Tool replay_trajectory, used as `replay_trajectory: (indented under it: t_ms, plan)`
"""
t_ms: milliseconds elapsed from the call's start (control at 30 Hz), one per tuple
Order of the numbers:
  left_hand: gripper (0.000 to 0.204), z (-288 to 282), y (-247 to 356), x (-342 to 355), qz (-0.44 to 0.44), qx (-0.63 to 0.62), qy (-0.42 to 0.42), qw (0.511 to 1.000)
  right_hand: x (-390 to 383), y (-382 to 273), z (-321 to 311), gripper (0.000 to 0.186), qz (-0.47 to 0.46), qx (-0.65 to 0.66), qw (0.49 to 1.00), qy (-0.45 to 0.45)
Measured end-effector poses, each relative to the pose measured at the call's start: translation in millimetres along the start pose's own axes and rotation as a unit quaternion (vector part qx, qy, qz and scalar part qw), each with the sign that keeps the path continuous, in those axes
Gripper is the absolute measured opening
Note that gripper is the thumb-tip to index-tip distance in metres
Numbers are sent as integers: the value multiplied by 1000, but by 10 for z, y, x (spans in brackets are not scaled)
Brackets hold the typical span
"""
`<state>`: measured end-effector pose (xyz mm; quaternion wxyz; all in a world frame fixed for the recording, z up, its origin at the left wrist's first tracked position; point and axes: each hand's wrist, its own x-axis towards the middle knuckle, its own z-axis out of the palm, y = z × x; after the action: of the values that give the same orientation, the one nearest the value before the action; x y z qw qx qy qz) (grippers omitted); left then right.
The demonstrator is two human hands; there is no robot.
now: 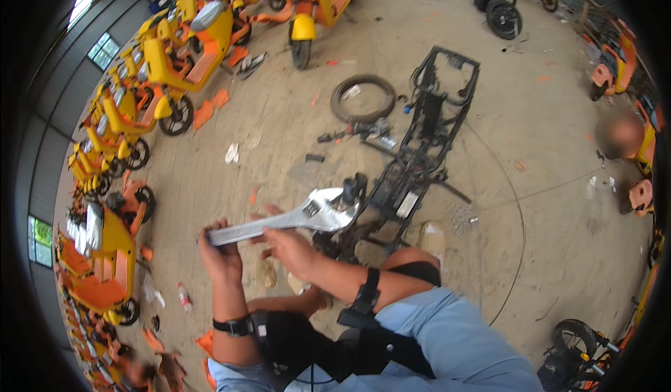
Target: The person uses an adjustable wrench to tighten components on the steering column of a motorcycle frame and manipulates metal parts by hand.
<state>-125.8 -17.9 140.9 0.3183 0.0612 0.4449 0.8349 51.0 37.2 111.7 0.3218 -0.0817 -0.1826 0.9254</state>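
Left grip encloses the handle end of the adjustable wrench; right grip touches mid-handle, closure indeterminate; wrench head overlaps black frame in view, contact unclear

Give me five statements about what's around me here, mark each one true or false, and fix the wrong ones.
1. The left hand holds the handle end of the large silver metal adjustable wrench. True.
2. The right hand is farther from the wrench's head than the left. False: it is nearer the head.
3. The round black rubber tyre is mounted on the long black metal frame. False: it lies on the floor beside it.
4. Yellow-and-orange scooters stand along the left side. True.
5. The wrench's head points to the person's left. False: it points right, toward the frame.
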Motion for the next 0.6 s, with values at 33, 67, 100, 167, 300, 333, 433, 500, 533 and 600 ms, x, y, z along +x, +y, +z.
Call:
replay_trajectory:
  t_ms: [33,67,100,167,300,333,433,500,533,600]
  plan:
    - [20,-174,83,91,-5,4,-15,1000,11,68,38,66,14,-12,1000,-8]
    - [21,-177,110,110,-10,4,-10,1000,10,67,55,67,23,-26,999,-9]
    - [23,-101,138,24,3,12,17,1000,-22,45,70,68,24,-40,999,-16]
    - [23,29,249,-215,25,8,3,1000,-112,-4,81,69,11,-48,998,-38]
    - [20,22,549,-760,64,8,13,998,-319,4,196,72,56,-82,991,-84]
    - [20,-27,598,-869,75,9,17,997,-371,67,181,72,68,-91,989,-98]
    - [21,-326,792,-1176,120,19,61,991,-526,243,312,72,106,-111,977,-147]
    - [22,-407,834,-1486,142,12,70,987,-682,296,367,74,128,-116,969,-174]
    - [21,-472,836,-1577,145,7,55,988,-766,313,398,72,128,-108,970,-176]
    - [21,-649,772,-1818,142,-7,15,990,-867,276,334,66,122,-86,970,-193]
